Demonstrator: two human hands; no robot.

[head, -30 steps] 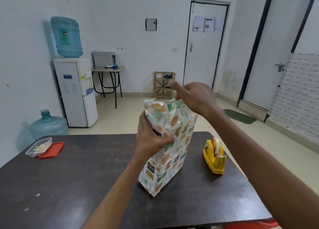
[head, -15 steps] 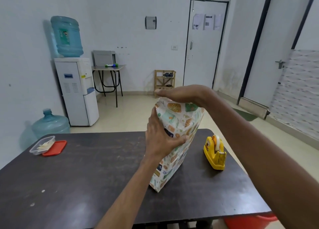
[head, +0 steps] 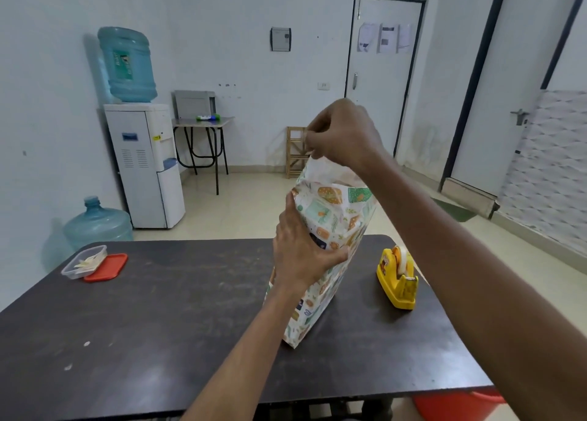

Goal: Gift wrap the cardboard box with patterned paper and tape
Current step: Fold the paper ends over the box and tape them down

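The box wrapped in patterned paper [head: 330,227] stands on end on the dark table [head: 178,319], leaning slightly. My left hand [head: 301,255] grips its near side about halfway up, thumb across the front. Above it, my right hand [head: 343,134] pinches the loose top flap of paper [head: 320,173] and holds it up, white underside showing. The box's cardboard is hidden inside the paper. A yellow tape dispenser [head: 397,277] sits on the table just right of the box.
A clear plastic container [head: 84,261] with its red lid [head: 108,266] lies at the table's far left. Behind the table are a water dispenser [head: 143,163], a water jug [head: 98,220] on the floor and a small desk [head: 203,125]. A red bin [head: 460,408] sits under the table's near right corner.
My right hand, which lay flat on the top of the box, has lifted and now pinches the top flap upward. My left hand keeps its grip on the side.
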